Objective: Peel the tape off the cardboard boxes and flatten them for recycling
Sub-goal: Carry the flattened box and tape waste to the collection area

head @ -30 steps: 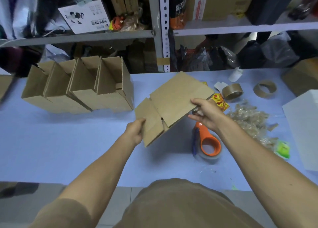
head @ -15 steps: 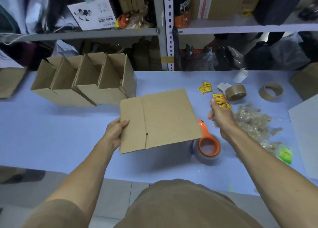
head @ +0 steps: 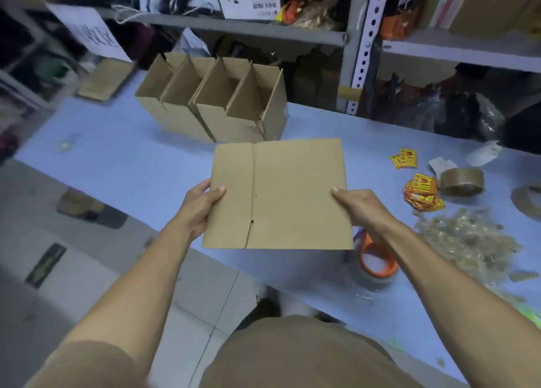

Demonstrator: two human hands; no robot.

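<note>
- The flattened box is held above the table, just in front of the row of standing boxes; it looks fully collapsed and shows no tape.
- The left hand pinches its left edge, thumb on top; the right hand pinches its right edge.
- Right of the flattened box lies a heap of peeled tape.
- I judge that the standing boxes, not yet flat, are what remains.

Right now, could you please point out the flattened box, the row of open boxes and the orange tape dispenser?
flattened box [head: 292, 194]: head view, middle of its large panel.
row of open boxes [head: 234, 124]: head view, front wall of a middle box.
orange tape dispenser [head: 377, 263]: head view, its orange ring.
</note>
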